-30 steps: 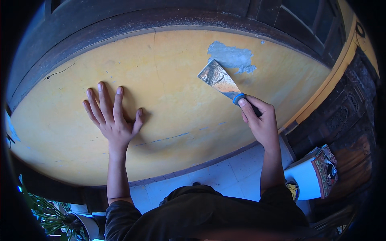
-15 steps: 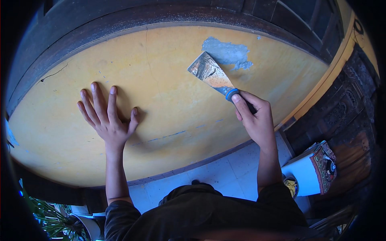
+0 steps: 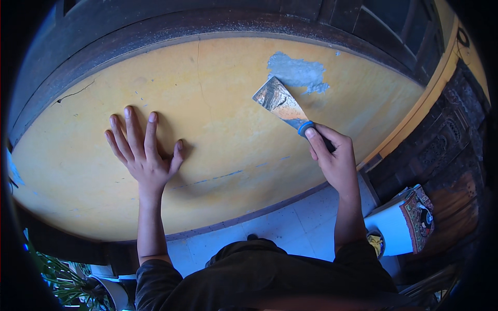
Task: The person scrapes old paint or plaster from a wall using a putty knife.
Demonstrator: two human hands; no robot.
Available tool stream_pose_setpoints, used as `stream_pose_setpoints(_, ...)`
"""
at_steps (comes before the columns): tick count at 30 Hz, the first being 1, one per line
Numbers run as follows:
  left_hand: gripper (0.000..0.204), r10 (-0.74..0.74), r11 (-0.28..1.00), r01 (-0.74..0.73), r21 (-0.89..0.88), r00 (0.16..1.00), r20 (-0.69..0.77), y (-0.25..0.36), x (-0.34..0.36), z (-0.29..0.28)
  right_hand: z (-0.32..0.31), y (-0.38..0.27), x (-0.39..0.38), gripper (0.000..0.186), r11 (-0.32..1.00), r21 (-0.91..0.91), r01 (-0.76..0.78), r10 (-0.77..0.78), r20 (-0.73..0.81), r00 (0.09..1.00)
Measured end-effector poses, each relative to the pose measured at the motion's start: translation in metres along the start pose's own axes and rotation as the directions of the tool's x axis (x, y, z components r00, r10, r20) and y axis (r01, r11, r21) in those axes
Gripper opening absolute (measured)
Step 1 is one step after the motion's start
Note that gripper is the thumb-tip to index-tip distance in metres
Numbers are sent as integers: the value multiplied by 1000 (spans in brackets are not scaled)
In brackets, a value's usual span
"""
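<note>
With fingers spread, my left hand [image 3: 145, 147] rests against the yellow wall [image 3: 218, 140] and holds nothing. My right hand [image 3: 334, 158] is closed round the dark handle of a putty knife [image 3: 282, 106] with a blue collar. Its wide metal blade, streaked with grey and orange, points up and to the left. Just beyond the blade lies a rough grey-blue patch [image 3: 298, 72] of bare wall where the yellow coat is gone. The blade's corner sits close to the patch's lower left edge; whether it touches the wall I cannot tell.
Dark wooden framing [image 3: 207, 22] runs along the wall's top. At the right are a carved dark wood panel [image 3: 441, 140] and a white box-like stand [image 3: 394, 230] with a patterned cloth, beside a bin [image 3: 376, 241]. A potted plant [image 3: 72, 282] stands lower left, on pale floor tiles [image 3: 280, 225].
The view has shifted slightly, so the wall and both hands appear a little further right and lower. My grip on the putty knife and my left hand's place on the wall look the same.
</note>
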State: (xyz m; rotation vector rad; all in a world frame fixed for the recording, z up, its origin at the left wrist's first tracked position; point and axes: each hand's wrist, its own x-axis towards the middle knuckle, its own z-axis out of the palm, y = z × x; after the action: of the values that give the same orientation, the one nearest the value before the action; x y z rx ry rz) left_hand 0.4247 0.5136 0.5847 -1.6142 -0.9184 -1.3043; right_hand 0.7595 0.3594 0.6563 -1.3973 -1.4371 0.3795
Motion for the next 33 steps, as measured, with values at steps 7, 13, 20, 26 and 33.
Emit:
stream_pose_setpoints(7, 71, 2, 1000, -2, -12, 1000, -12, -2, 2, 0, 5, -7, 3, 27, 999, 45, -22, 22, 12, 1000)
stream_pose_setpoints(13, 71, 5, 1000, -5, -11, 1000, -4, 2, 2, 1, 4, 3, 0, 29, 999, 42, -32, 32, 2, 999)
stream_pose_setpoints(20, 72, 0, 1000, 0, -12, 1000, 2, 0, 0, 0, 6, 0, -6, 30, 999, -48, -16, 15, -24, 1000)
stream_pose_setpoints(26, 72, 0, 1000, -1, -17, 1000, -18, 0, 1, 0, 12, -6, -3, 30, 1000, -15, 6, -6, 1, 1000)
stream_pose_setpoints(33, 70, 8, 1000, -7, -16, 1000, 12, -1, -2, -1, 14, -3, -10, 26, 998, 33, -45, 45, -4, 999)
